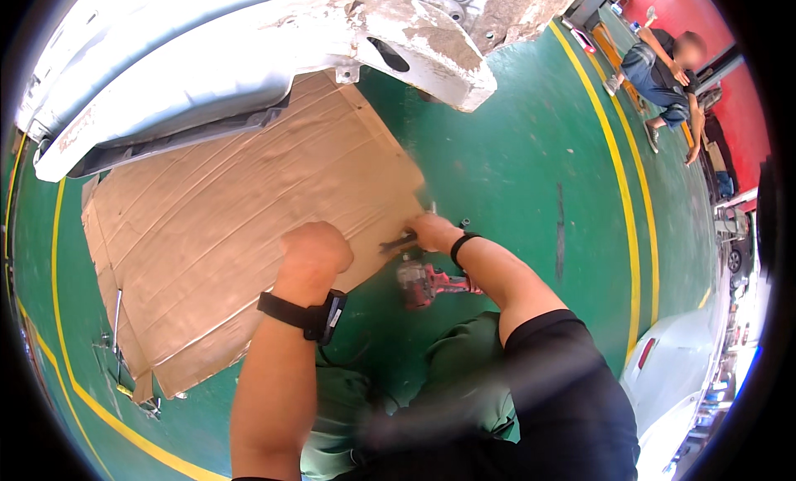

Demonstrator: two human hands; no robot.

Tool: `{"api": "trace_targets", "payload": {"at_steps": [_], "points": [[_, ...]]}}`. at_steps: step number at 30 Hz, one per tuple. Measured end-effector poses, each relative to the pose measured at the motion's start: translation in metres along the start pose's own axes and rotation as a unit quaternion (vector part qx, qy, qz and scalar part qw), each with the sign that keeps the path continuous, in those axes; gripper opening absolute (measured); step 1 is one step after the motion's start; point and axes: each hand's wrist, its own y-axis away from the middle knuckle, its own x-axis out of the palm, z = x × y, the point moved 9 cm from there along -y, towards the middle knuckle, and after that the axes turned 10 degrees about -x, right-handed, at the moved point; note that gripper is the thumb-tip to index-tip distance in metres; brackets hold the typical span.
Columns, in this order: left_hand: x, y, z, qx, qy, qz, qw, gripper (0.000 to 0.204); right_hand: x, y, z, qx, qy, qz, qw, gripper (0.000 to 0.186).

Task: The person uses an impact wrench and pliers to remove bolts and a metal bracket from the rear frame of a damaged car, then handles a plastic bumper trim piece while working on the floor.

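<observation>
My left hand (pixel 319 247) is closed in a fist above a flat brown cardboard sheet (pixel 240 207); whatever its fingers may hold is hidden. At the right edge of the sheet, my right hand (pixel 435 232) has its fingers closed on a small dark tool with a forked end (pixel 398 243), too blurred to name more exactly. Just below that hand, a red and black cordless impact wrench (pixel 423 284) lies on the green floor. A small metal piece (pixel 465 222) is on the floor beside the right wrist.
A pale car body with a bare, worn panel end (pixel 423 50) overhangs the far side of the cardboard. A long metal bar (pixel 118 323) and loose small parts lie at left. A person (pixel 663 75) sits at far right beyond yellow floor lines (pixel 618 166). A white car (pixel 672 373) stands lower right.
</observation>
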Motion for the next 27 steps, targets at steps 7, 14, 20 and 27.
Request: {"api": "trace_targets", "payload": {"at_steps": [7, 14, 20, 27], "points": [[0.002, -0.003, -0.019, 0.027, -0.011, -0.006, 1.0, 0.041, -0.007, 0.081, -0.077, 0.072, 0.026, -0.077, 0.994, 0.035], [0.006, -0.006, -0.036, 0.039, -0.012, -0.01, 0.999, 0.039, -0.015, 0.131, -0.082, 0.142, -0.078, -0.181, 0.97, 0.041], [0.006, -0.009, -0.038, 0.048, -0.015, -0.016, 0.999, 0.038, -0.023, 0.117, -0.018, 0.028, -0.083, -0.196, 0.977, 0.045], [0.014, -0.007, -0.042, 0.075, -0.019, -0.084, 0.993, 0.029, -0.018, 0.066, -0.074, 0.253, -0.258, -0.222, 0.905, 0.04]]}}
